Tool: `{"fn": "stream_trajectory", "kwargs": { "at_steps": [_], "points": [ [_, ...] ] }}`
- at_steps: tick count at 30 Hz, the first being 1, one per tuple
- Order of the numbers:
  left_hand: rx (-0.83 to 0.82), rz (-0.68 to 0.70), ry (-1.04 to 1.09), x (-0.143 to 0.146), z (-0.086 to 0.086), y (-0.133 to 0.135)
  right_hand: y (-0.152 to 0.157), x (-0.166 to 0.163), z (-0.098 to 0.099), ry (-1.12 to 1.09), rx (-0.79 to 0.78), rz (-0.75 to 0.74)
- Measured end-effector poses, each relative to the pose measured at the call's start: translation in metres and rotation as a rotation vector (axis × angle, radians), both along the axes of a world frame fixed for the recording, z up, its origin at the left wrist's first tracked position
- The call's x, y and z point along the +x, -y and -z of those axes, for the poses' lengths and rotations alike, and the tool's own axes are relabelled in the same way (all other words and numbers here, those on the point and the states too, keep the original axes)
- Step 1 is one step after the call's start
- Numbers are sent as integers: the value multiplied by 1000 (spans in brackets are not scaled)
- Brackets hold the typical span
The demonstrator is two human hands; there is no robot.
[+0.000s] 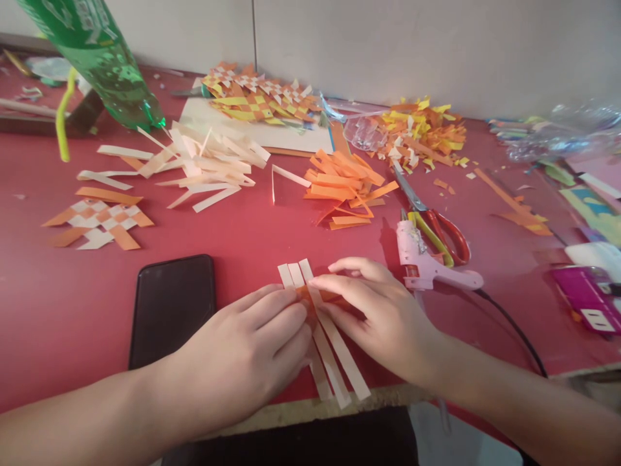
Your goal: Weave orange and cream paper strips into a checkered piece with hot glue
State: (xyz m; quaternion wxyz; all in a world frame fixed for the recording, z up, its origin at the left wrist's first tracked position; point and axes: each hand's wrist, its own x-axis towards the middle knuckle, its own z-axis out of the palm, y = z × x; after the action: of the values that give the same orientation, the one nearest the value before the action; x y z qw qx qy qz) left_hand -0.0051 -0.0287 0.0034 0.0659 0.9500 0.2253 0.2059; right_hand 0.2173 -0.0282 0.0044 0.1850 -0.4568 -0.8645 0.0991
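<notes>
Several cream paper strips [347, 359] lie side by side near the table's front edge, with an orange paper strip [332, 296] crossing them. My left hand [257, 343] is closed around the left side of the crossing, its fingertips pressed together and hiding part of the strips. From the right, my right hand [383, 310] holds the rightmost cream strip and the orange one between thumb and fingers, with the index fingertip on top. The strips' lower ends reach over the table edge. A woven orange-and-white paper fish shape [101, 220] rests at the left.
A black phone [172, 307] lies beside my left hand. Beyond are piles of cream strips [208, 162] and orange strips [347, 184]. Scissors [431, 217] and a corded pink glue gun [429, 259] lie at right. A green bottle [104, 68] stands at back left.
</notes>
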Motion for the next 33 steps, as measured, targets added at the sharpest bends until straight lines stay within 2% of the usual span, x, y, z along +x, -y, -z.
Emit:
{"fn": "stream_trajectory", "kwargs": {
  "at_steps": [17, 26, 33],
  "points": [
    [12, 6, 53, -2, 1, 1, 2, -1, -3, -9, 24, -26],
    [-77, -21, 21, 1, 2, -1, 4, 0, -4, 10, 29, -66],
    [-69, -10, -44, -1, 0, 0, 3, 0, -5, 21, 19, -92]
  ]
}}
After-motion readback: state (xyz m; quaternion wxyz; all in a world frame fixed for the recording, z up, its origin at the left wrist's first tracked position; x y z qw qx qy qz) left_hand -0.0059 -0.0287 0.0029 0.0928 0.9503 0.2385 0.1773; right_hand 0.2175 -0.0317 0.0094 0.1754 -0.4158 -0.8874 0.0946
